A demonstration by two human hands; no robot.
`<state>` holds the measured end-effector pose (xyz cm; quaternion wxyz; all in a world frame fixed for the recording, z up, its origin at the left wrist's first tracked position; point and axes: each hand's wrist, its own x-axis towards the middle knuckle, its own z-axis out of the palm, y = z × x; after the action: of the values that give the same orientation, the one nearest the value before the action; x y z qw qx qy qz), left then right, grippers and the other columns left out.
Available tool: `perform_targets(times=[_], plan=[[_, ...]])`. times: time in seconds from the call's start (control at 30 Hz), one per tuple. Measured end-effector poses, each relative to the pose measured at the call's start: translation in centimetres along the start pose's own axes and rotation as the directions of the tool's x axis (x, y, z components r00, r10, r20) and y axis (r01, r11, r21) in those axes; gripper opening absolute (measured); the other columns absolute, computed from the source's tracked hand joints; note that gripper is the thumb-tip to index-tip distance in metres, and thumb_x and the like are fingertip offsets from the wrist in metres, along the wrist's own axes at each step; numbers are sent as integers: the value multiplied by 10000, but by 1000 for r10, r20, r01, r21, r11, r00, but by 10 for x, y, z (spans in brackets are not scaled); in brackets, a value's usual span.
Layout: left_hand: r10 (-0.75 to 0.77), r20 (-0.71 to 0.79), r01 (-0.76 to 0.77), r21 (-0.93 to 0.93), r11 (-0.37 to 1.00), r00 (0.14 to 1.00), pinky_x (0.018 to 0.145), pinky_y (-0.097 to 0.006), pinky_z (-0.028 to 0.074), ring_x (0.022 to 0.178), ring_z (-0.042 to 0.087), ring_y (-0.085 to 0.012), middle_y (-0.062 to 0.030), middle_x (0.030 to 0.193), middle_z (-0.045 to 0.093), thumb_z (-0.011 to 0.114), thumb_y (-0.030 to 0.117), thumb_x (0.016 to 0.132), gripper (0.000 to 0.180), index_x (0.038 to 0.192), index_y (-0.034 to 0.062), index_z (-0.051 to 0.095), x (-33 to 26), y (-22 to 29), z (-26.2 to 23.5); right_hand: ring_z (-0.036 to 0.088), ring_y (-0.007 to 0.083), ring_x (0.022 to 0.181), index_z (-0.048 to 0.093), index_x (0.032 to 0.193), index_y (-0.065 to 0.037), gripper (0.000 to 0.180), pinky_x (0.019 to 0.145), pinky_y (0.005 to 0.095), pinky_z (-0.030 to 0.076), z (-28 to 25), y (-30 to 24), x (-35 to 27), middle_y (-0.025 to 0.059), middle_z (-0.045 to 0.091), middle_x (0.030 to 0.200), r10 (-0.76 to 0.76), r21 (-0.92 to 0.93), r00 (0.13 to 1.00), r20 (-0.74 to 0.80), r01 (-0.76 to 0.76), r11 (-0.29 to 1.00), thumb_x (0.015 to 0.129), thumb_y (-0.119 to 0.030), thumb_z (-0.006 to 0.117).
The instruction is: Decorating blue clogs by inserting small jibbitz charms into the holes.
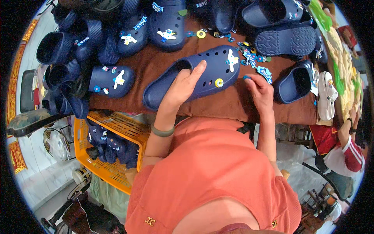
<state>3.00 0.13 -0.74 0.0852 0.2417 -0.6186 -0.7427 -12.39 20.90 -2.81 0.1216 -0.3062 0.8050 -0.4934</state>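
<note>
My left hand (181, 86) grips a navy clog (213, 64) by its side, the thumb lying on top. The clog has rows of holes, a white character charm (232, 60) at the toe and a round yellow charm (219, 83) on its side. Just right of the toe, my right hand (261, 95) pinches a small blue shoe charm (246, 77) between thumb and fingertips. A blue banner charm (264, 73) lies beside those fingers. Beyond it spreads a pile of loose charms (245, 52) on the brown cloth (230, 107).
Several navy clogs crowd the table's left and far sides, one of them a decorated clog (113, 81). An upturned clog (286, 41), another navy clog (295, 82) and a white clog (326, 95) lie to the right. An orange crate (103, 167) holds more clogs. A person's arm (344, 132) shows far right.
</note>
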Motion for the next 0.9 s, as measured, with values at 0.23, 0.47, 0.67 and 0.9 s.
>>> perform_targets(times=[0.23,0.47,0.67,0.9], plan=[[-17,-18,19,82,996,1000,764,-312,469,821,589,-157,-96,889,658,426,528,965,611,979,-41,649,0,1,-2,645,198,804,700,881,-28,188,700,298,521,45,-40,-9,100,654,875,-442,145,897,8,436,888,709,-31,779],[65,-59,-54,166,985,996,717,-372,465,739,594,-211,-174,730,615,419,558,951,668,842,-65,633,6,-11,-6,610,239,722,649,922,-49,280,614,320,502,81,-42,3,79,616,886,-825,-114,565,-5,820,562,668,-23,766],[48,-126,-11,281,960,991,730,-426,461,788,644,-352,-289,717,594,424,623,912,759,791,-93,644,9,-18,-9,592,226,831,662,1002,-72,295,745,388,469,76,-33,-10,54,616,966,-857,-399,507,86,806,437,710,-105,683],[62,-177,28,464,886,982,761,-485,444,833,601,-474,-358,753,571,377,639,913,818,694,-113,616,6,-6,-6,513,238,1039,626,1125,-10,424,908,441,395,72,-56,-32,88,551,1130,-734,-595,612,294,718,361,729,-152,576]])
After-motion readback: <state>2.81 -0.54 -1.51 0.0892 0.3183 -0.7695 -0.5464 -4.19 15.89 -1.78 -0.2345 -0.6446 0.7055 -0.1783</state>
